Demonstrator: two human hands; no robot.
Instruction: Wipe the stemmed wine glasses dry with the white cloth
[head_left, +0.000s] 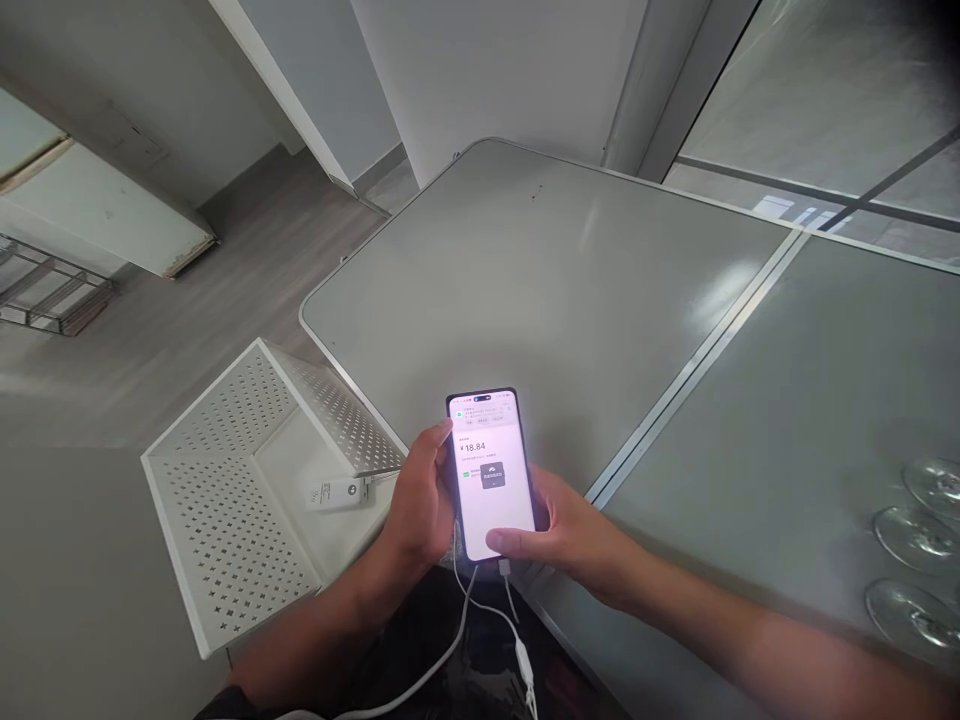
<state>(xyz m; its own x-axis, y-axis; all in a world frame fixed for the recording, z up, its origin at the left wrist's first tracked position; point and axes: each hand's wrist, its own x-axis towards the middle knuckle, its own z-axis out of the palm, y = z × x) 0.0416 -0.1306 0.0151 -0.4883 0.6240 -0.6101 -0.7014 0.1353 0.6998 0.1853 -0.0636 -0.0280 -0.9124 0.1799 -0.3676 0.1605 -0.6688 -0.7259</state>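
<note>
One grey table point(525, 270), light-edged with rounded corners, crossed by a pale metallic seam point(701, 360); at its right side, three clear glass pieces point(916, 537) in a row, cut off in part by the frame edge. One white basket point(217, 520), walls pierced with small cross-shaped holes, beside the table's left edge, containing one small white item point(337, 493) with dark print, too small to read. Background: grey wood-grain floor point(255, 235), white cabinet point(105, 205) with worn lower edge, wire rack point(56, 290), plain pale wall point(495, 60).
</note>
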